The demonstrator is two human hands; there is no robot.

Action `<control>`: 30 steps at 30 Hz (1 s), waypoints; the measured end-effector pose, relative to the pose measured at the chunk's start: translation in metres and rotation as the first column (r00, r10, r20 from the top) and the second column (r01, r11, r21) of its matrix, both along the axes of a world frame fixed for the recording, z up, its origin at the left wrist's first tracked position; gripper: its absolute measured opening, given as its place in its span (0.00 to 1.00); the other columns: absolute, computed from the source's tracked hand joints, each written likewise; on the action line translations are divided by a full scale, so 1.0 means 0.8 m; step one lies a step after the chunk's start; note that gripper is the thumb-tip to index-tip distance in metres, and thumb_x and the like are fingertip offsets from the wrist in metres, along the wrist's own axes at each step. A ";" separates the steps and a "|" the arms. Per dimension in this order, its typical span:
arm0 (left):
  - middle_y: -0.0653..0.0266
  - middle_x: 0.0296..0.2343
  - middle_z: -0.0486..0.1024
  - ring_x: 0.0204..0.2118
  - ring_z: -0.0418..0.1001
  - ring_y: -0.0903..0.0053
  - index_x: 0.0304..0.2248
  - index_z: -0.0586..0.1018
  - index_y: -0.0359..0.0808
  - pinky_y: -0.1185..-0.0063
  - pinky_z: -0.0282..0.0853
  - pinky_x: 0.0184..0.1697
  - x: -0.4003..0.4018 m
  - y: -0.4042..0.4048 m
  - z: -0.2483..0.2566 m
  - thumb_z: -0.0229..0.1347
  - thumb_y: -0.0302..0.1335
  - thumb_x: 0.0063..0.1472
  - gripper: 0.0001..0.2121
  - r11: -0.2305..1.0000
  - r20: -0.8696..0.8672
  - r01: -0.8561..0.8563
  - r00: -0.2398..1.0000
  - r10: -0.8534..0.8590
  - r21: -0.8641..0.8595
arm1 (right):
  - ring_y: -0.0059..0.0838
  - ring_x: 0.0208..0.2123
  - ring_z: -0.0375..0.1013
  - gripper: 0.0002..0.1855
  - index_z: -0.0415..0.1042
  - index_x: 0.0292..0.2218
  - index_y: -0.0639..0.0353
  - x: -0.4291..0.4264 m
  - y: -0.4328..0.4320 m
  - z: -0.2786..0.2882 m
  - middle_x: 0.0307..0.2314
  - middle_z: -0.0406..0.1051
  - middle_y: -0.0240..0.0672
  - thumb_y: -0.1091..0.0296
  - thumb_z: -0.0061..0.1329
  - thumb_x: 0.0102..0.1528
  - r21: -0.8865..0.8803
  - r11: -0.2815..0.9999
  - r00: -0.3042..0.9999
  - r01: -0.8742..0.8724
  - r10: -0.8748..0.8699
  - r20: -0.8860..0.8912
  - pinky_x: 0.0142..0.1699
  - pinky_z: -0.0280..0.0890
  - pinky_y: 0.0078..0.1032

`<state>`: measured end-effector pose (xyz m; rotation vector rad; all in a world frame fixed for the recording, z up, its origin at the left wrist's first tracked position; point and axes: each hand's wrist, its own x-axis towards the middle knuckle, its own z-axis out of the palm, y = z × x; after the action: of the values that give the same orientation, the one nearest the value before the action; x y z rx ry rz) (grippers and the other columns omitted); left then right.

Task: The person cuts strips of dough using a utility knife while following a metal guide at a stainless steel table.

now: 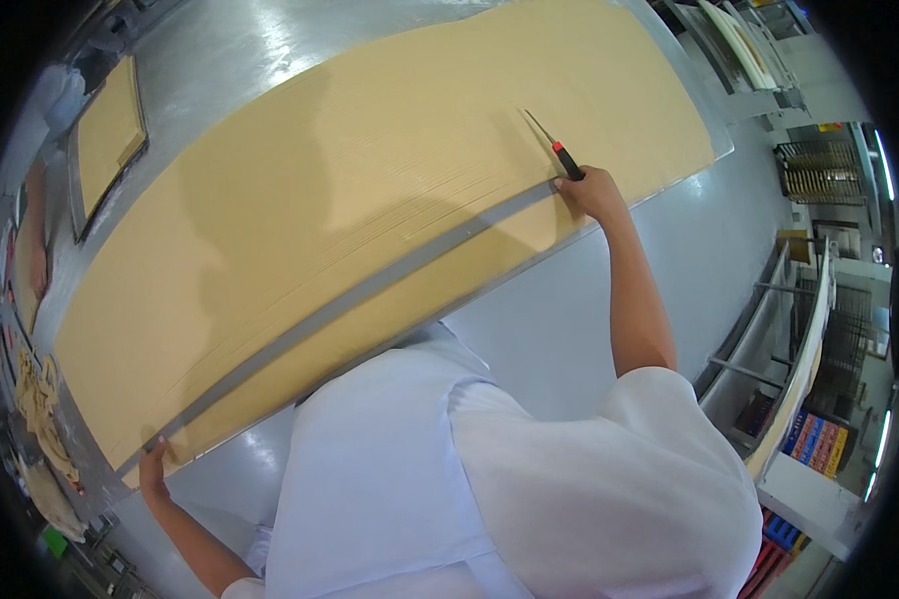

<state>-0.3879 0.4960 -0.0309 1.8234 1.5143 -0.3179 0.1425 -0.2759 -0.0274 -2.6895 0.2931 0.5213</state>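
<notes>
A large sheet of pale yellow dough (449, 142) lies before me with faint parallel lines scored in its surface. Across it, close to my side, runs a long grey metal straightedge (359, 292). Its left end is under the fingers of my left hand (152, 470). At the other end, my right hand (598, 195) grips a thin-bladed knife (567, 159) with a black handle and a red collar, its blade pointing away over the dough. That hand also touches the straightedge. A strip of dough (397, 322) shows between the straightedge and the table's near edge.
The sheet rests on a metal table (300, 37). A tray with a dough slab (109, 135) stands at the far left, near another person's arm (36, 224). Dough scraps (41, 412) lie at the left end. Racks (824, 172) and a white-sided cart (809, 337) are at right.
</notes>
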 end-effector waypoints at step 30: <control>0.51 0.65 0.41 0.68 0.40 0.56 0.65 0.48 0.36 0.40 0.36 0.62 0.095 -0.176 0.021 0.58 0.52 0.53 0.48 0.947 -0.147 -0.222 0.955 0.260 0.232 | 0.21 0.29 0.67 0.20 0.70 0.49 0.64 -0.106 0.473 0.042 0.27 0.70 0.35 0.70 0.53 0.56 0.407 0.238 0.361 -0.882 0.896 0.258 0.37 0.64 0.21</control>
<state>-0.3116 0.3550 -0.0139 1.7812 1.9393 -0.2074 0.0580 0.1022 0.0065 -2.0416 -1.3454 0.7875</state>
